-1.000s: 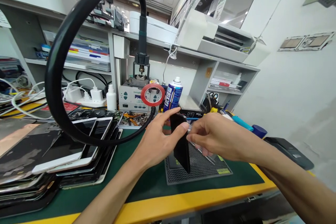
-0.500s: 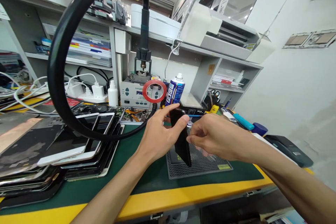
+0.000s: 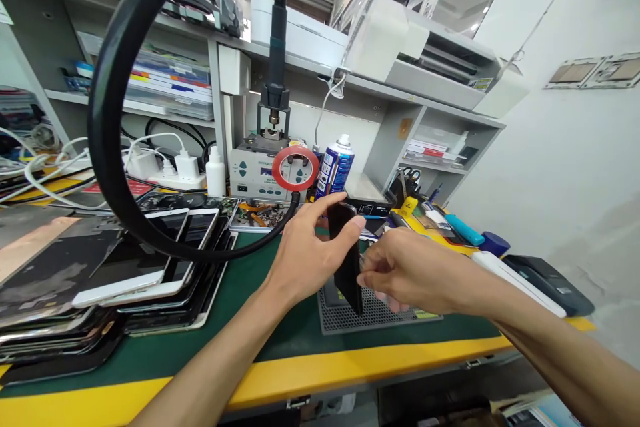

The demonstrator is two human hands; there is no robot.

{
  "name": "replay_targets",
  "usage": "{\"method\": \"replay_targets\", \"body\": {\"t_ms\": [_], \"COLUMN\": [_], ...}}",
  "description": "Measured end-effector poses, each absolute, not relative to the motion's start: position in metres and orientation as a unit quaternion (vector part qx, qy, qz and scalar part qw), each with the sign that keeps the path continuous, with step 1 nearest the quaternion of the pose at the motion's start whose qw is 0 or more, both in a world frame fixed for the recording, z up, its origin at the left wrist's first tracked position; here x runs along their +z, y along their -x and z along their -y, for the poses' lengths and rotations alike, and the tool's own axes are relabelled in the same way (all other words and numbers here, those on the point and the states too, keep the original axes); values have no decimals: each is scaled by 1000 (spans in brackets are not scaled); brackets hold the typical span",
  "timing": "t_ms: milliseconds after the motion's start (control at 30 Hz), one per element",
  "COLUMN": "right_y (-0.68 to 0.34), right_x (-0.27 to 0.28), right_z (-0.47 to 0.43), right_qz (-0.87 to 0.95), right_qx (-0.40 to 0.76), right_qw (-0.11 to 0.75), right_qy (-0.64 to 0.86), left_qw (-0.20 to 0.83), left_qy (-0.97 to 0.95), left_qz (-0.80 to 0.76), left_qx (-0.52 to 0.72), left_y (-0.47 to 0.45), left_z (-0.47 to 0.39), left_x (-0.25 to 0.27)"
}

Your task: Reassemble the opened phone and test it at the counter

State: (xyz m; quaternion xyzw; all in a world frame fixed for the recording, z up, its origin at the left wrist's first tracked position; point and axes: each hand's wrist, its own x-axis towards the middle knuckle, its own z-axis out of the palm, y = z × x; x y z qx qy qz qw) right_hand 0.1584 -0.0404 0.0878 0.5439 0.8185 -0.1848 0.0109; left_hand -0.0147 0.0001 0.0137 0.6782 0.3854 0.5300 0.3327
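A dark smartphone (image 3: 346,267) stands on edge, tilted, above a grey perforated mat. My left hand (image 3: 313,247) grips its upper part, thumb on the near face and index finger over the top. At the phone's right edge, the fingers of my right hand (image 3: 395,263) are pinched together. Whatever lies between those fingertips is too small and hidden to name. Beneath both hands lies the grey mat (image 3: 390,325), with a flat dark item (image 3: 331,293) partly covered by the phone.
Stacked screens and tablets (image 3: 135,280) fill the left. A thick black hose (image 3: 107,140) loops up from a grey hot-air station (image 3: 257,173). Red tape (image 3: 279,177), a blue spray can (image 3: 335,170) and a tray of small parts (image 3: 255,215) stand behind. A black device (image 3: 547,280) lies right.
The camera view has shifted slightly. My left hand keeps its grip on the phone, and my right hand stays pinched at the phone's right edge, a little lower along it.
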Motion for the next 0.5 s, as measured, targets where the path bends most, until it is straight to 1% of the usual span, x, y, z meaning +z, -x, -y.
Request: {"method": "replay_targets", "body": {"t_ms": [133,333,500], "right_y": [-159,-160,-162], "right_x": [85,80,79], "right_z": [42,47,49], "right_qz": [-812,-809,-799], "right_qx": [-193,-173,-185], "right_qw": [12,4,10], "right_qy": [-551,-562,-572], "left_qw": [328,303,290], "left_qy": [-680,-682,-683], "left_qz": [-382,-390,-393], "left_qx": [533,538,543], "left_y": [13,11,10], "left_z": [0,3,5], "left_x": [14,14,14]}}
